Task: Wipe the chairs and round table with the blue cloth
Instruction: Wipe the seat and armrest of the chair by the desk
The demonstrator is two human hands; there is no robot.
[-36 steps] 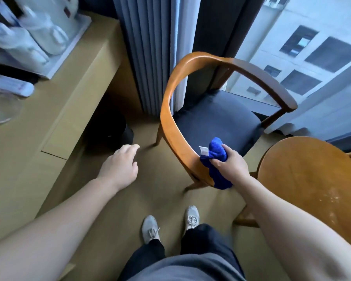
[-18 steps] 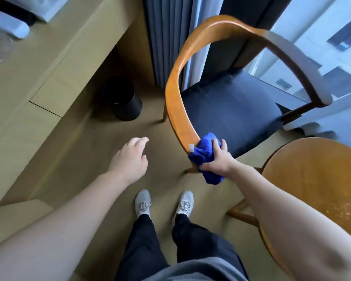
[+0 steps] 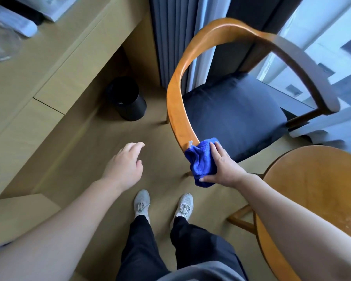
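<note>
Blue cloth (image 3: pixel 201 165) clamped in right hand (image 3: pixel 225 169) grip on chair (image 3: pixel 176 98); left hand (image 3: pixel 124 169) slack (empty); black bin (image 3: pixel 130 104), round table (image 3: pixel 312 179) nearby.

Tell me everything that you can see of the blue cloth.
The cloth is bright blue and looks soft and fluffy, like microfibre. It is bunched into a loose wad, and a small white tag sticks up at its upper edge. It lies wrapped over the near end of the chair's curved wooden rail, and its lower part hangs below the rail. The right hand grips it against the rail, fingers on top and thumb at its lower edge.
</note>
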